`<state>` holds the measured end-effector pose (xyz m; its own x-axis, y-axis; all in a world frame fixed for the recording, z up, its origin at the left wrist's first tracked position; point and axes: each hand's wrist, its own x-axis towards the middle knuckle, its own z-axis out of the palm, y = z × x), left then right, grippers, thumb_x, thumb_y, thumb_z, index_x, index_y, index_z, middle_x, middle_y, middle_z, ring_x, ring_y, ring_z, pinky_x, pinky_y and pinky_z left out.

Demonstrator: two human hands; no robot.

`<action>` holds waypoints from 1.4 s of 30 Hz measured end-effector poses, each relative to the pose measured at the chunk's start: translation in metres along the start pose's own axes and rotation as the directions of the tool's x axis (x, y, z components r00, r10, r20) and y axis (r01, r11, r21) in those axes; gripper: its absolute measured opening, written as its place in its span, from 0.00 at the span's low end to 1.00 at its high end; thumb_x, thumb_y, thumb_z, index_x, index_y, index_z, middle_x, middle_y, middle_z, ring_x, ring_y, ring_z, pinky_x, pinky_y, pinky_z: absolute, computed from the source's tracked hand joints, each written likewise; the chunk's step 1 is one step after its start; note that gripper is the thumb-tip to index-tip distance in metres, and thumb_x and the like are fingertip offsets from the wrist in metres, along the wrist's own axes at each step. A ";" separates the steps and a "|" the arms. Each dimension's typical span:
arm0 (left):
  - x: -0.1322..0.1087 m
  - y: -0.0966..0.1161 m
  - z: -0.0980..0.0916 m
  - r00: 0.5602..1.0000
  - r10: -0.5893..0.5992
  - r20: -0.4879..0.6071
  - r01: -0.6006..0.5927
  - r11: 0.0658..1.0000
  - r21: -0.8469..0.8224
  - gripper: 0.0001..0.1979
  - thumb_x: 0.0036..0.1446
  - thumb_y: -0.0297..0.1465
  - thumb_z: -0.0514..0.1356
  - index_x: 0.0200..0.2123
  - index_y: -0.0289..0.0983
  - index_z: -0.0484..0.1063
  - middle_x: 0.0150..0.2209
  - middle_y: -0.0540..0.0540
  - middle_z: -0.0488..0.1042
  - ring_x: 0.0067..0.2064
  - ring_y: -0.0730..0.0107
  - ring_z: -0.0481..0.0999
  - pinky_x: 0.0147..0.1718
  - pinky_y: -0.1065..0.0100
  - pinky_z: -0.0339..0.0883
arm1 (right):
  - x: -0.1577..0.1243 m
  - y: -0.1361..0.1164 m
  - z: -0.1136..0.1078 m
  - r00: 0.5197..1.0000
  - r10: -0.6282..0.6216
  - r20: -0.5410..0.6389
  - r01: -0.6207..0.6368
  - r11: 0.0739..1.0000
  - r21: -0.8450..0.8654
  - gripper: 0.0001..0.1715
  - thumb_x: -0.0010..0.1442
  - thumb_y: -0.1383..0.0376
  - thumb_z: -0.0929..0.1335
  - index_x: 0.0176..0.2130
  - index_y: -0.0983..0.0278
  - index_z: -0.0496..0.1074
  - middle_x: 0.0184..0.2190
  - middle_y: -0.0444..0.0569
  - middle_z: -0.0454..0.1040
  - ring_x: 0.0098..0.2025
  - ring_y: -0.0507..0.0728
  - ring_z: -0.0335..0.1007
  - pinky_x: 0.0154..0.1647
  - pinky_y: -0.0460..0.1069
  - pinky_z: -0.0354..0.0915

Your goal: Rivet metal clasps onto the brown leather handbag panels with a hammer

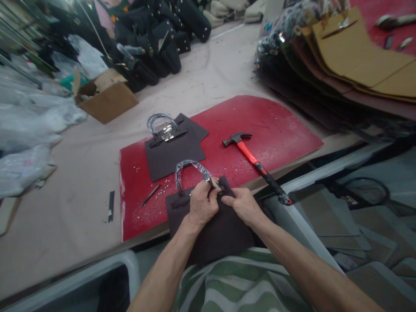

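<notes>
A dark brown bag panel [214, 234] lies at the near edge of a red mat [279, 125], partly over my lap. Its plastic-wrapped handle [190, 167] arches up at the top. My left hand [202, 203] is closed in a pinch on a small silver metal fitting [208, 177] at the handle's right end. My right hand [242, 206] presses on the panel's top edge beside it, fingers curled, thumb pointing left. A second finished panel with handle and metal clasp [170, 147] lies further back on the mat.
A hammer with a red and black handle [256, 164] lies on the mat to the right. Small rivets [162, 184] and a thin punch [150, 195] lie left of the panel. A cardboard box [107, 97], black bags [156, 39] and stacked leather pieces [351, 60] ring the table.
</notes>
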<state>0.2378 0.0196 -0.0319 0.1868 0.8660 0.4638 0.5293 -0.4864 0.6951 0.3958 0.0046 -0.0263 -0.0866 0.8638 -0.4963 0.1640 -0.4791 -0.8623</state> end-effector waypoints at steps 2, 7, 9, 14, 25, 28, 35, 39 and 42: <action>0.000 0.000 0.000 1.000 0.001 -0.003 -0.001 1.000 0.016 0.07 0.61 0.25 0.57 0.41 0.38 0.72 0.42 0.43 0.80 0.45 0.63 0.81 0.48 0.63 0.74 | 0.000 0.001 -0.001 1.000 0.005 -0.005 -0.005 1.000 -0.001 0.14 0.47 0.56 0.69 0.27 0.66 0.74 0.18 0.41 0.65 0.23 0.51 0.58 0.23 0.46 0.52; -0.002 -0.003 0.003 0.999 0.051 -0.018 -0.050 0.998 0.039 0.08 0.61 0.25 0.57 0.43 0.38 0.72 0.44 0.41 0.80 0.47 0.61 0.80 0.50 0.62 0.74 | -0.007 0.009 -0.007 1.000 -0.001 -0.011 0.001 1.000 -0.002 0.14 0.48 0.55 0.69 0.26 0.64 0.72 0.18 0.42 0.67 0.22 0.52 0.60 0.22 0.46 0.53; -0.001 -0.004 0.004 0.998 0.068 -0.019 -0.067 0.997 0.048 0.08 0.61 0.25 0.57 0.43 0.38 0.72 0.44 0.41 0.80 0.47 0.60 0.80 0.49 0.61 0.74 | -0.008 0.012 -0.008 0.999 -0.028 -0.022 0.028 0.999 -0.017 0.13 0.48 0.55 0.69 0.26 0.64 0.71 0.19 0.42 0.68 0.23 0.52 0.61 0.23 0.46 0.54; 0.006 -0.006 0.004 0.999 0.046 -0.020 -0.045 0.998 0.054 0.07 0.61 0.26 0.58 0.43 0.38 0.72 0.43 0.41 0.80 0.46 0.60 0.81 0.48 0.61 0.75 | -0.001 0.014 -0.005 0.995 -0.067 -0.072 0.061 0.995 -0.081 0.14 0.51 0.54 0.66 0.25 0.63 0.69 0.19 0.42 0.67 0.22 0.52 0.61 0.23 0.47 0.53; 0.006 -0.007 0.005 0.998 0.056 -0.006 -0.056 0.998 0.042 0.06 0.62 0.27 0.58 0.42 0.38 0.72 0.42 0.42 0.80 0.45 0.60 0.81 0.47 0.62 0.74 | -0.023 -0.022 -0.054 0.823 -0.522 -0.225 0.214 0.652 -0.728 0.13 0.63 0.59 0.65 0.38 0.63 0.76 0.34 0.52 0.77 0.37 0.60 0.71 0.41 0.52 0.61; 0.007 -0.008 0.005 0.998 0.061 -0.006 -0.061 0.997 0.042 0.05 0.62 0.27 0.59 0.41 0.38 0.72 0.42 0.42 0.79 0.45 0.60 0.80 0.46 0.61 0.74 | -0.009 -0.035 -0.082 0.776 -0.595 -0.210 0.106 0.451 -0.886 0.14 0.62 0.59 0.67 0.44 0.65 0.73 0.42 0.58 0.75 0.46 0.64 0.71 0.46 0.54 0.62; 0.007 -0.006 0.007 0.999 0.041 0.001 -0.041 0.998 0.050 0.04 0.61 0.26 0.58 0.38 0.38 0.72 0.39 0.42 0.79 0.43 0.60 0.80 0.46 0.61 0.75 | 0.034 -0.055 -0.098 0.966 -0.135 -0.221 -0.011 0.831 -0.556 0.09 0.51 0.69 0.69 0.34 0.63 0.66 0.37 0.55 0.72 0.44 0.62 0.70 0.40 0.51 0.63; 0.007 -0.003 0.007 0.999 0.026 -0.028 -0.024 0.999 0.047 0.05 0.60 0.25 0.58 0.38 0.39 0.73 0.37 0.43 0.78 0.42 0.60 0.79 0.44 0.61 0.75 | 0.040 -0.079 -0.088 0.998 -0.052 -0.040 0.030 0.908 -0.417 0.03 0.53 0.65 0.66 0.30 0.62 0.65 0.23 0.46 0.67 0.24 0.53 0.65 0.25 0.47 0.62; 0.008 -0.002 0.009 0.998 0.027 -0.050 -0.025 0.999 0.022 0.06 0.59 0.25 0.58 0.38 0.39 0.73 0.35 0.43 0.77 0.40 0.60 0.78 0.43 0.61 0.74 | 0.023 -0.096 -0.084 0.997 -0.079 0.021 0.081 0.919 -0.387 0.14 0.61 0.54 0.60 0.30 0.61 0.62 0.20 0.39 0.59 0.17 0.50 0.53 0.18 0.46 0.57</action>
<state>0.2457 0.0288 -0.0351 0.1593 0.8460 0.5089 0.5422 -0.5057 0.6710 0.4602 0.0834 0.0541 -0.1200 0.8956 -0.4284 0.5236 -0.3095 -0.7938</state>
